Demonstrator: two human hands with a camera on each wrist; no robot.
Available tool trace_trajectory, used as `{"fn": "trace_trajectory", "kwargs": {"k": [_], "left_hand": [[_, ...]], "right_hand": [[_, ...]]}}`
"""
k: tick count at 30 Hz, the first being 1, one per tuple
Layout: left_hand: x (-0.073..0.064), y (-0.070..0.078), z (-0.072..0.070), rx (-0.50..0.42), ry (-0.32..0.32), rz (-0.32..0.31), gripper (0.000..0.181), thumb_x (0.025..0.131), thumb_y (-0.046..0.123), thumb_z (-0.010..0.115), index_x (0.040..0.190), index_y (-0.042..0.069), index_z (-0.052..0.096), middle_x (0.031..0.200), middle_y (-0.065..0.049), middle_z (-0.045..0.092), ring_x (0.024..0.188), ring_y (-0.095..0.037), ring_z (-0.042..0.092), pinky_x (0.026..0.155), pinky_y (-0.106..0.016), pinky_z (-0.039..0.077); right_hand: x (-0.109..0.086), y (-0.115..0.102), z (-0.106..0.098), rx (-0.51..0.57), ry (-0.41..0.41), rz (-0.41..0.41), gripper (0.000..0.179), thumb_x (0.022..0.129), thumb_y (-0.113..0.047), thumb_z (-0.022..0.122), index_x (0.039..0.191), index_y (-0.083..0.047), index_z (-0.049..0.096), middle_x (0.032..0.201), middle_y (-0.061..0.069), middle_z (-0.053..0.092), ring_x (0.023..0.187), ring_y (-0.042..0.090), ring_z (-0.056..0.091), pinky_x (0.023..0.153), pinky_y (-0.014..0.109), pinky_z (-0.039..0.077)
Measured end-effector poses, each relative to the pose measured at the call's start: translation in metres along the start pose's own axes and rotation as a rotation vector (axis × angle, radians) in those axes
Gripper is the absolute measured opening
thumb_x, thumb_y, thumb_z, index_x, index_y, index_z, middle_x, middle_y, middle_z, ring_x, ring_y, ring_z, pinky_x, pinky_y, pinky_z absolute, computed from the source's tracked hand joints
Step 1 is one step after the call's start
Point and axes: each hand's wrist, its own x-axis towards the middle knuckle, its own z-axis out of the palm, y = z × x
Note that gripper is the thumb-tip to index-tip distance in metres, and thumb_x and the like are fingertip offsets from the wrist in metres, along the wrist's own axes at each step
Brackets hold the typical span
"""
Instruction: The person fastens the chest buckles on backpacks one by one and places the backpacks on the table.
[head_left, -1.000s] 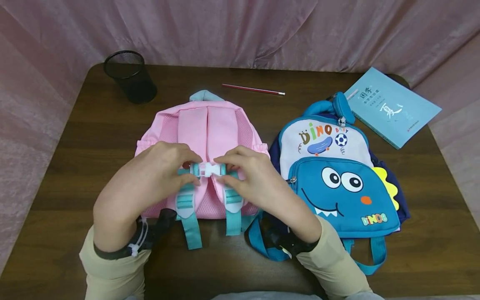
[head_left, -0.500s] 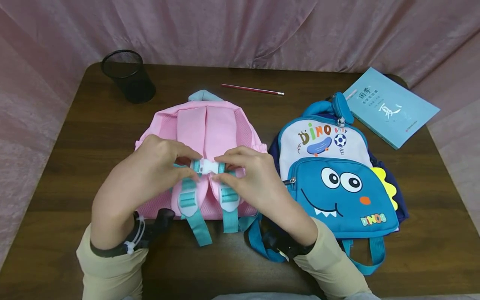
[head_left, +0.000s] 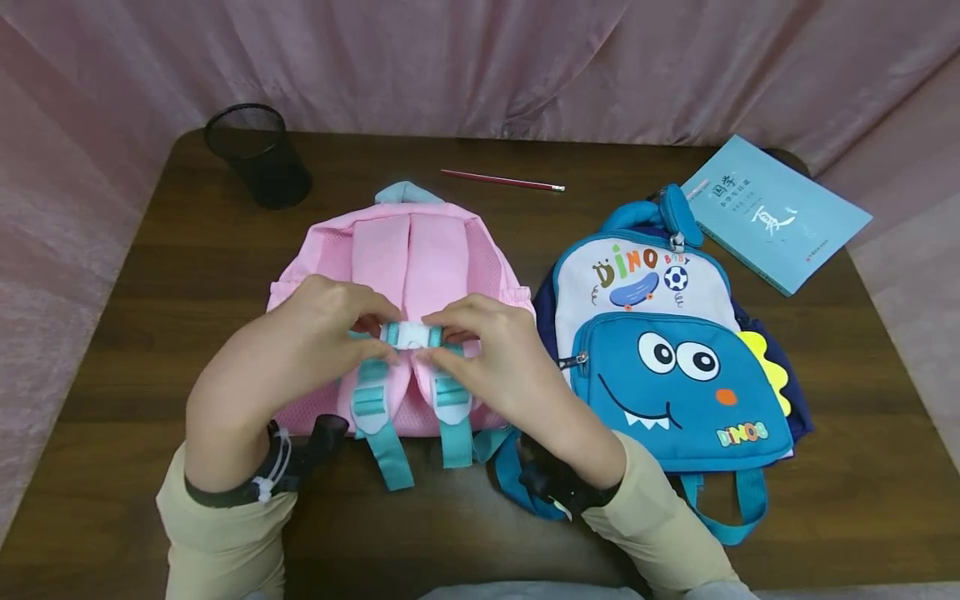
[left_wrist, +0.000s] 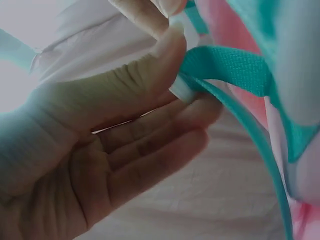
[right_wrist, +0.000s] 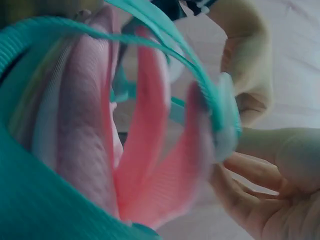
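Between my two hands sits a white side-release buckle (head_left: 412, 335) threaded on turquoise webbing (left_wrist: 227, 65), its halves looking joined. My left hand (head_left: 330, 325) pinches its left end between thumb and fingertip, the other fingers only slightly bent; my right hand (head_left: 491, 346) pinches the right end with thumb and forefinger. The buckle lies across the paired padded shoulder straps (head_left: 381, 258) of a pink backpack (head_left: 495, 250), strap side up on the dark wooden table (head_left: 112, 375). Two webbing tails (head_left: 390, 457) extend towards me.

To my right, close beside it, a blue-and-white dinosaur backpack (head_left: 678, 383) lies face up, with a light-blue book (head_left: 776, 212) by its top handle. Beyond the pink backpack is a red pencil (head_left: 502, 180); at the far left stands a black mesh pen holder (head_left: 273, 179). Pink curtains (head_left: 412, 67) hang behind.
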Motion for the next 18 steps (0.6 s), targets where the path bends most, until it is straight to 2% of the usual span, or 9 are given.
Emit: {"fn": "trace_trajectory", "kwargs": {"k": [3,5,6,9,11,15,18], "left_hand": [[0.003,0.004,0.005,0.047,-0.026,0.012,0.028,0.077,0.010,0.076,0.104,0.005,0.070,0.092,-0.004,0.068,0.082,-0.019,0.060,0.074,-0.035,0.053],[0.002,0.011,0.010,0.104,-0.021,0.020,0.037,0.077,0.013,0.077,0.111,0.005,0.067,0.101,-0.006,0.066,0.091,-0.022,0.061,0.079,-0.037,0.053],[0.002,0.015,0.013,0.130,-0.007,0.050,0.040,0.076,0.015,0.077,0.114,0.005,0.065,0.104,-0.007,0.065,0.094,-0.022,0.061,0.081,-0.038,0.052],[0.004,0.032,0.025,0.199,0.049,0.166,0.049,0.077,0.021,0.077,0.120,0.008,0.061,0.113,-0.007,0.062,0.103,-0.022,0.060,0.087,-0.037,0.050],[0.008,0.043,0.035,0.243,0.069,0.222,0.051,0.077,0.026,0.077,0.122,0.009,0.061,0.115,-0.007,0.062,0.104,-0.021,0.059,0.090,-0.036,0.049],[0.020,0.064,0.060,0.337,0.086,0.264,0.059,0.080,0.036,0.073,0.129,0.011,0.055,0.121,-0.008,0.060,0.111,-0.024,0.057,0.097,-0.038,0.043],[0.026,0.083,0.085,0.338,0.114,0.331,0.070,0.082,0.041,0.070,0.139,0.011,0.043,0.128,-0.008,0.056,0.118,-0.023,0.053,0.099,-0.038,0.042]], "right_hand": [[-0.004,-0.001,-0.006,-0.029,-0.068,0.013,0.036,0.076,-0.018,0.078,0.108,-0.005,0.069,0.100,0.006,0.066,0.086,0.016,0.065,0.073,0.027,0.055],[-0.010,-0.002,-0.011,-0.050,-0.096,0.016,0.038,0.076,-0.020,0.078,0.110,-0.006,0.068,0.103,0.006,0.065,0.089,0.018,0.064,0.072,0.027,0.055],[-0.013,-0.003,-0.014,-0.068,-0.099,0.008,0.039,0.076,-0.021,0.078,0.111,-0.006,0.068,0.104,0.006,0.065,0.091,0.018,0.063,0.072,0.027,0.055],[-0.027,-0.002,-0.029,-0.127,-0.080,-0.011,0.041,0.076,-0.023,0.078,0.112,-0.006,0.068,0.106,0.006,0.064,0.092,0.020,0.062,0.070,0.028,0.055],[-0.038,0.000,-0.042,-0.184,-0.059,-0.005,0.041,0.076,-0.024,0.078,0.112,-0.006,0.067,0.108,0.007,0.063,0.093,0.021,0.062,0.072,0.030,0.055],[-0.062,0.014,-0.070,-0.332,-0.019,0.045,0.044,0.076,-0.027,0.078,0.114,-0.008,0.067,0.112,0.009,0.063,0.099,0.025,0.061,0.076,0.040,0.055],[-0.079,0.032,-0.090,-0.419,0.032,0.045,0.048,0.075,-0.023,0.079,0.119,-0.008,0.063,0.117,0.012,0.061,0.105,0.029,0.060,0.079,0.047,0.052]]}}
